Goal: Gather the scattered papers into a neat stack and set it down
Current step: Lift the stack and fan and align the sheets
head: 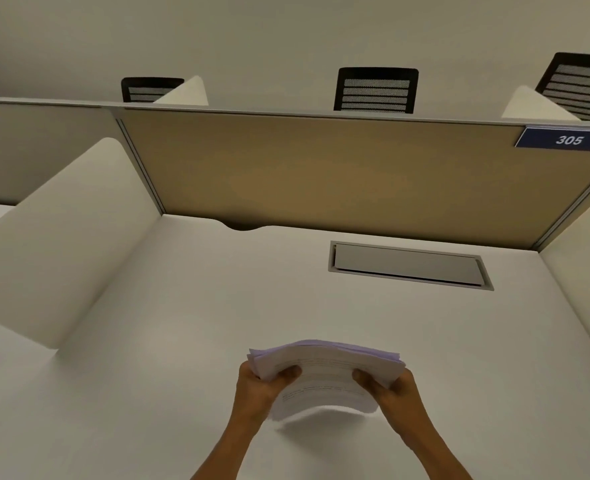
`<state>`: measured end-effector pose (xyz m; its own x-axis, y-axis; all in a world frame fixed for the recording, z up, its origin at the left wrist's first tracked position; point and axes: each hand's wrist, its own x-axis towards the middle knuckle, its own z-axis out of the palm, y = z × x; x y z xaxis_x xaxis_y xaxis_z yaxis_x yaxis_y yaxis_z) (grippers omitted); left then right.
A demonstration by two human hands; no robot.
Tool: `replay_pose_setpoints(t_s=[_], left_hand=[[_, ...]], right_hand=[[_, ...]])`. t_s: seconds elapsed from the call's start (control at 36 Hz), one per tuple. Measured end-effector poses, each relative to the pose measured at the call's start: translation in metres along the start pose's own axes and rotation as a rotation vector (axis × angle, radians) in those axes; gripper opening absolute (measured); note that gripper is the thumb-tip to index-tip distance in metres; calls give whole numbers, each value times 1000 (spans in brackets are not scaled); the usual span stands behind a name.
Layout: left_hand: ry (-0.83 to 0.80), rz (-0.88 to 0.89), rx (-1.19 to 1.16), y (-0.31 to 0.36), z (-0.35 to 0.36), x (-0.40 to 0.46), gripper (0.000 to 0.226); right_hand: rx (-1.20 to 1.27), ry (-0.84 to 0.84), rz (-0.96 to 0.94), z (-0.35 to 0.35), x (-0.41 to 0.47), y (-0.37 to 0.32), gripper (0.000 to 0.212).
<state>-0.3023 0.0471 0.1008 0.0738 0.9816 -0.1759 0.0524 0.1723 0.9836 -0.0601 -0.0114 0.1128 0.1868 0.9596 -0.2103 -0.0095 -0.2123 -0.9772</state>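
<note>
Holding the paper stack [328, 375] just above the counter [182, 323], near the front edge — left hand [259, 386] clamped on its left side, right hand [390, 389] on the right, thumbs on top, fingers curled under. No loose sheets visible elsewhere. Stack bows w/ its middle arched up and near edge sagging: light, floppy, prob. slippery sheet-to-sheet, far corners slightly fanned. Best gripped at both short edges w/ even pressure — squeeze too hard and it buckles more.
</note>
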Motion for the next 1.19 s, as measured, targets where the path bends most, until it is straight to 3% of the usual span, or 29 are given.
replay_pose_setpoints(t_s=[0.19,0.31,0.39,0.53,0.67,0.81,1.0,1.19], left_hand=[[-88,-53,37,-18,0,1,74],[-12,-95,52,-21,7,-2,40],[35,-103,42,-23,11,-2,32],[59,-114,30,-23,12,-3,33],[27,-148,58,-30,18,-6,39],[64,-128,42,-28,24,-1,32],[-32,-151,65,-36,21,1,38],[-85,-197,121,-53,18,-4,38]], right_hand=[[-19,-10,73,-3,-1,17,33],[-6,23,81,-3,1,24,27],[13,47,80,-2,2,24,26],[7,50,97,-3,-2,26,33],[-20,34,141,0,-4,35,29],[8,81,114,-2,-2,28,24],[-32,62,141,-8,1,36,32],[-132,54,181,-4,-1,49,21]])
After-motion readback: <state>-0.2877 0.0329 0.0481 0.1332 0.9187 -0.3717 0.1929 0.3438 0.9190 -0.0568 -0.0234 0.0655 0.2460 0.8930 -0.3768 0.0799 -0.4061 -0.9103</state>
